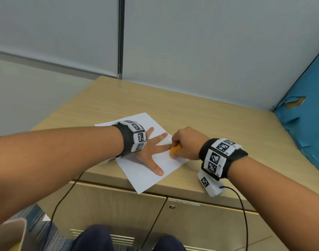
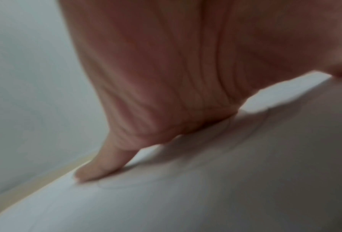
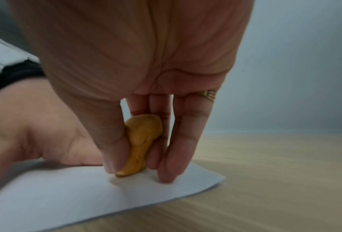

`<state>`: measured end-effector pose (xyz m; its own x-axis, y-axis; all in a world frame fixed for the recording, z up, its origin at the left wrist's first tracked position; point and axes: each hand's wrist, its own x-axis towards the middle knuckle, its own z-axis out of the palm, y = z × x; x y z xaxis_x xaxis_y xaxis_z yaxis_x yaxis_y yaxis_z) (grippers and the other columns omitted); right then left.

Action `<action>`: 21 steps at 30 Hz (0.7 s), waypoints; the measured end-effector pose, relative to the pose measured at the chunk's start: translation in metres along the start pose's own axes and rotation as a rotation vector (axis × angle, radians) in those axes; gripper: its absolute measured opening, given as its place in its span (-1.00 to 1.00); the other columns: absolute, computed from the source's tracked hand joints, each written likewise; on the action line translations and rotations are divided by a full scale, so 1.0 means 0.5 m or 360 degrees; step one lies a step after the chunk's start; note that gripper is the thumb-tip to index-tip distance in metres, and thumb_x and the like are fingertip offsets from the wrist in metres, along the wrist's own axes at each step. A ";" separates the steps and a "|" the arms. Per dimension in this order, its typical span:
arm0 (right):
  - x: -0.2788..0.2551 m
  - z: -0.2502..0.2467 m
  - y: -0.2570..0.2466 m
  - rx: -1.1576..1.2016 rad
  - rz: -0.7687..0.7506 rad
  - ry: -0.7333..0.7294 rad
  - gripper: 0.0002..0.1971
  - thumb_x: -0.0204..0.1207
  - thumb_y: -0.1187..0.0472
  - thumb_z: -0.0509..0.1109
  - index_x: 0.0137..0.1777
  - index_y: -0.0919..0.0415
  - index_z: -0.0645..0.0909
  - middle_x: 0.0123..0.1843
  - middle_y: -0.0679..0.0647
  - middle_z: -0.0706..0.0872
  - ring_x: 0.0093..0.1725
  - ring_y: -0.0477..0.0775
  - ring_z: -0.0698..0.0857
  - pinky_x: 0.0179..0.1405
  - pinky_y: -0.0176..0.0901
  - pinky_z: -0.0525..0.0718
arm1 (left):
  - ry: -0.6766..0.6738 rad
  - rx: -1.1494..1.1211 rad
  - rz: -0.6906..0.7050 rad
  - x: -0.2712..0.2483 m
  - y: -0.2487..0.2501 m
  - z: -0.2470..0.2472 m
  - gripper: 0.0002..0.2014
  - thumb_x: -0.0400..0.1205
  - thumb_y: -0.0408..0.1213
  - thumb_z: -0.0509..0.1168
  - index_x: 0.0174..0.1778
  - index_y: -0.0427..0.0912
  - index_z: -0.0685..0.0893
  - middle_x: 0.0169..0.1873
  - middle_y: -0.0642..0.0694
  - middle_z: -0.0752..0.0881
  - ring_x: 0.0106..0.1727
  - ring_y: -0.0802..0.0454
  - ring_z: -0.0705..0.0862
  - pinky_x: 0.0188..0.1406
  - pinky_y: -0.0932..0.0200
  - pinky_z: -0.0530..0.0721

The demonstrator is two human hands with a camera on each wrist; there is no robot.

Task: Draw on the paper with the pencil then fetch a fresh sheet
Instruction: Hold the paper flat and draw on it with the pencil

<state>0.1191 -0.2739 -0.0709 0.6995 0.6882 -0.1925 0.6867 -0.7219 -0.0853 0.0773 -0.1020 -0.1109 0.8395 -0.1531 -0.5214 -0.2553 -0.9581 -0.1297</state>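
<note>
A white sheet of paper (image 1: 147,171) lies askew on the wooden cabinet top (image 1: 191,109), one corner hanging over the front edge. My left hand (image 1: 151,151) lies flat on it with fingers spread, pressing it down; the left wrist view shows a finger (image 2: 98,166) on the paper (image 2: 186,196). My right hand (image 1: 187,142) pinches a soft orange-yellow lump (image 1: 175,150) between thumb and fingers and presses its tip onto the paper (image 3: 87,196) near the sheet's right edge. The lump (image 3: 140,146) looks like a kneaded eraser. No pencil is in view.
Grey partition walls (image 1: 209,42) close off the back of the cabinet, and a blue torn panel (image 1: 307,115) stands at the right. Cabinet doors with a lock (image 1: 171,207) are below the front edge. Black cables (image 1: 243,211) hang from my wrists.
</note>
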 end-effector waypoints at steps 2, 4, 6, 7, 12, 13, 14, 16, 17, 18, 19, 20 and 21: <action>0.008 -0.004 -0.002 0.0012 0.0015 0.0021 -0.78 0.47 0.02 0.58 -0.03 0.14 0.77 -0.07 0.05 0.75 -0.08 0.13 0.73 -0.05 0.00 0.76 | -0.0014 -0.0028 0.0003 0.000 -0.004 0.003 0.13 0.33 0.66 0.14 0.54 0.44 -0.54 0.66 0.01 -0.54 0.63 -0.51 -0.46 0.53 -0.60 -0.24; 0.002 0.006 -0.012 -0.0010 -0.0013 0.0033 -0.79 0.47 0.04 0.55 -0.08 0.18 0.74 -0.13 0.07 0.74 -0.12 0.18 0.73 -0.11 0.02 0.76 | -0.0014 -0.0023 -0.0008 0.000 -0.004 0.002 0.19 0.23 0.69 0.15 0.53 0.47 -0.54 0.66 0.01 -0.55 0.63 -0.51 -0.48 0.54 -0.61 -0.25; -0.019 0.023 -0.027 -0.0054 -0.0122 -0.0017 -0.82 0.46 0.02 0.54 -0.13 0.10 0.67 -0.19 0.01 0.70 -0.17 0.11 0.69 -0.19 -0.05 0.70 | -0.0015 -0.0025 -0.0018 -0.002 -0.003 0.001 0.22 0.14 0.71 0.17 0.53 0.53 -0.49 0.66 0.03 -0.55 0.62 -0.49 -0.50 0.54 -0.61 -0.24; -0.033 0.027 -0.036 -0.0050 -0.0185 -0.0052 -0.83 0.45 0.00 0.55 -0.15 0.03 0.64 -0.21 -0.04 0.68 -0.20 0.06 0.66 -0.22 -0.10 0.65 | -0.0012 -0.0031 -0.0018 -0.002 -0.004 0.001 0.21 0.14 0.71 0.19 0.53 0.55 -0.47 0.65 0.04 -0.55 0.62 -0.48 -0.50 0.54 -0.61 -0.23; -0.010 -0.003 0.009 0.0055 0.0072 0.0036 -0.77 0.44 0.02 0.52 -0.10 0.19 0.77 -0.16 0.04 0.80 -0.11 0.15 0.76 -0.13 0.03 0.77 | 0.0029 -0.0014 -0.0048 0.005 0.001 0.005 0.26 0.13 0.72 0.21 0.49 0.53 -0.55 0.66 0.01 -0.54 0.63 -0.54 -0.45 0.55 -0.59 -0.23; -0.005 -0.002 0.013 0.0077 0.0103 0.0078 -0.78 0.44 0.04 0.50 -0.11 0.20 0.77 -0.16 0.09 0.80 -0.11 0.19 0.77 -0.13 0.06 0.78 | 0.0030 -0.0005 -0.0067 0.006 0.001 0.004 0.26 0.12 0.73 0.21 0.49 0.52 -0.55 0.66 0.02 -0.54 0.63 -0.54 -0.45 0.55 -0.59 -0.22; -0.007 0.001 0.002 0.0058 0.0083 0.0069 -0.79 0.44 0.06 0.49 -0.12 0.22 0.77 -0.17 0.12 0.79 -0.14 0.21 0.76 -0.15 0.05 0.77 | 0.0028 -0.0004 -0.0072 0.006 0.002 0.004 0.26 0.12 0.73 0.21 0.50 0.53 -0.54 0.66 0.02 -0.54 0.63 -0.54 -0.45 0.55 -0.60 -0.21; -0.027 0.015 -0.039 -0.0047 -0.0086 -0.0049 -0.79 0.44 0.06 0.50 -0.11 0.22 0.77 -0.18 0.12 0.79 -0.18 0.17 0.75 -0.20 -0.01 0.75 | 0.0008 -0.0008 -0.0069 0.001 0.001 0.002 0.24 0.10 0.74 0.20 0.51 0.55 -0.49 0.66 0.04 -0.55 0.63 -0.51 -0.46 0.55 -0.61 -0.18; -0.038 0.022 -0.053 -0.0069 -0.0149 -0.0105 -0.79 0.43 0.03 0.52 -0.11 0.18 0.78 -0.18 0.10 0.80 -0.19 0.14 0.75 -0.21 -0.03 0.74 | 0.0002 -0.0009 -0.0072 -0.001 0.000 0.001 0.24 0.09 0.75 0.19 0.51 0.56 -0.47 0.65 0.05 -0.56 0.63 -0.50 -0.47 0.55 -0.60 -0.17; -0.042 0.020 -0.052 -0.0052 -0.0148 -0.0130 -0.79 0.42 0.01 0.54 -0.11 0.16 0.79 -0.19 0.08 0.80 -0.19 0.13 0.75 -0.22 -0.04 0.73 | 0.0002 -0.0009 -0.0072 -0.001 0.000 0.000 0.24 0.08 0.75 0.19 0.50 0.57 -0.48 0.65 0.05 -0.56 0.64 -0.50 -0.47 0.56 -0.60 -0.17; -0.035 0.013 -0.038 -0.0015 -0.0082 -0.0108 -0.78 0.41 0.00 0.55 -0.14 0.16 0.79 -0.19 0.08 0.81 -0.18 0.14 0.77 -0.23 -0.04 0.73 | 0.0005 -0.0008 -0.0069 -0.001 0.001 0.001 0.24 0.08 0.75 0.19 0.49 0.57 -0.51 0.65 0.04 -0.56 0.64 -0.50 -0.46 0.56 -0.59 -0.19; -0.022 0.003 -0.019 0.0007 0.0035 -0.0055 -0.78 0.40 0.02 0.54 -0.18 0.19 0.76 -0.21 0.11 0.80 -0.17 0.19 0.78 -0.27 -0.04 0.71 | 0.0010 -0.0012 -0.0075 0.002 0.003 0.003 0.25 0.08 0.75 0.18 0.47 0.57 -0.54 0.65 0.04 -0.56 0.63 -0.51 -0.46 0.55 -0.59 -0.21; -0.013 -0.003 -0.001 0.0028 0.0128 0.0025 -0.78 0.39 0.05 0.51 -0.23 0.22 0.72 -0.24 0.14 0.78 -0.17 0.24 0.79 -0.32 -0.06 0.68 | 0.0012 -0.0018 -0.0089 0.004 0.004 0.005 0.26 0.07 0.75 0.18 0.47 0.55 -0.56 0.65 0.04 -0.56 0.63 -0.52 -0.46 0.55 -0.60 -0.21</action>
<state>0.1148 -0.2778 -0.0679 0.7555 0.6287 -0.1842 0.6246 -0.7761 -0.0871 0.0773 -0.1036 -0.1141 0.8558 -0.1009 -0.5074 -0.2025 -0.9678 -0.1492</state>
